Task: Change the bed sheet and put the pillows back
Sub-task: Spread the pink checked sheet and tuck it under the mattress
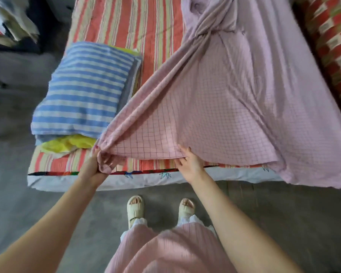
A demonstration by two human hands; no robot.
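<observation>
A pink checked bed sheet (pixel 215 107) lies bunched and twisted over the right half of the bed, hanging off the near right edge. My left hand (pixel 98 164) grips a gathered corner of it at the bed's near edge. My right hand (pixel 189 164) rests with spread fingers at the sheet's near hem, thumb under the fabric. The left half of the bed shows a red, yellow and white striped cover (pixel 130 26). A blue and white striped pillow (pixel 83 91) lies on the left of the bed, on top of yellow cloth (pixel 67 143).
The mattress's white side (pixel 106 181) with small prints faces me. A red, green and white patterned blanket (pixel 333 36) sits at the far right. Clutter (pixel 10 22) lies at the top left. The floor (pixel 18 184) is grey concrete; my feet in pale slippers stand close to the bed.
</observation>
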